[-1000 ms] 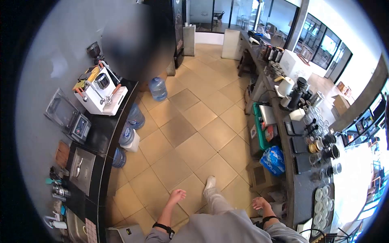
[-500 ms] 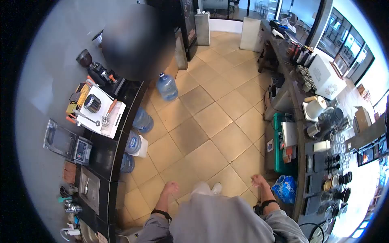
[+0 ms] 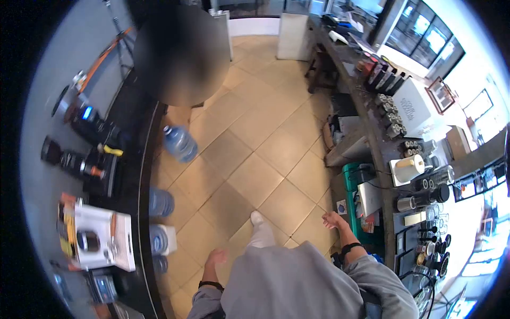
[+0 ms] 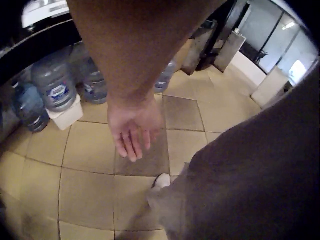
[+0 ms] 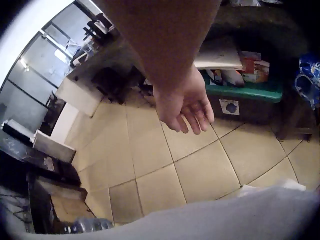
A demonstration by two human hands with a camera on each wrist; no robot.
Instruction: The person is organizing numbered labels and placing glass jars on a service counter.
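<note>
My left hand [image 3: 217, 257] hangs over the tiled floor [image 4: 87, 150] beside my body, holding nothing. In the left wrist view its fingers point down, loosely extended. The right hand [image 3: 333, 219] hangs on the other side, near the green bin [image 3: 350, 178] under the right counter. Its fingers are relaxed and hold nothing in the right wrist view. Large blue water bottles [image 4: 55, 87] stand left of the left hand, one of them on a white stand [image 4: 68, 114]. Another water bottle [image 3: 180, 143] stands on the floor farther ahead.
The left counter [image 3: 130, 186] carries a white espresso machine [image 3: 101, 236] and coffee grinders [image 3: 69, 159]. On the right counter [image 3: 380, 154] are a kettle [image 3: 409, 169], a large white box [image 3: 417, 114] and several jars. A dark stool [image 3: 321, 69] stands farther along. A dark blur [image 3: 180, 58] covers part of the head view.
I have walked forward along the aisle between the counters. The espresso machine and bottles have moved lower in the head view. Both hands still swing free, with nothing picked up.
</note>
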